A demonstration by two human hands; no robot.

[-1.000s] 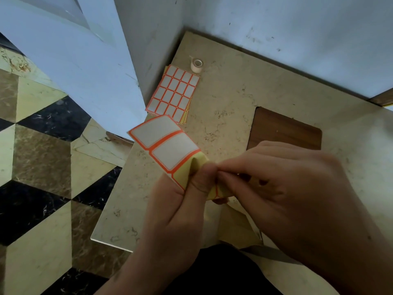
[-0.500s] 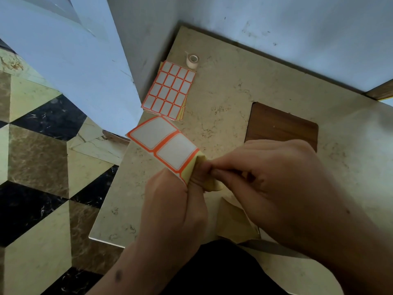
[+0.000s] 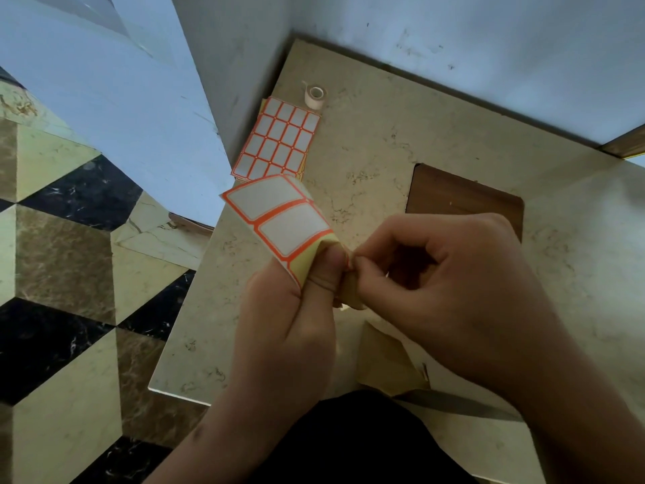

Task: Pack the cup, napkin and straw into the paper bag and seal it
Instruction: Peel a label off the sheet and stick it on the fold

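Observation:
My left hand (image 3: pixel 289 319) grips a bent sheet of large orange-bordered white stickers (image 3: pixel 279 218) on yellow backing, thumb pressed on its lower right corner. My right hand (image 3: pixel 450 291) pinches a sticker edge at that same corner with thumb and forefinger, right against the left thumb. Below the hands a folded piece of tan paper bag (image 3: pixel 384 365) lies on the table, mostly hidden by my hands and forearm. No cup, napkin or straw is visible.
On the beige marble table (image 3: pixel 384 141) lie a stack of small orange-bordered sticker sheets (image 3: pixel 279 141), a small tape roll (image 3: pixel 315 96) near the wall, and a brown wooden inset (image 3: pixel 460 197). White walls stand behind and left. The table's left edge drops to a patterned floor (image 3: pixel 69 274).
The sticker sheet has curled further over my left thumb. My right fingers have tightened their pinch at its corner. The hands stay at the same spot.

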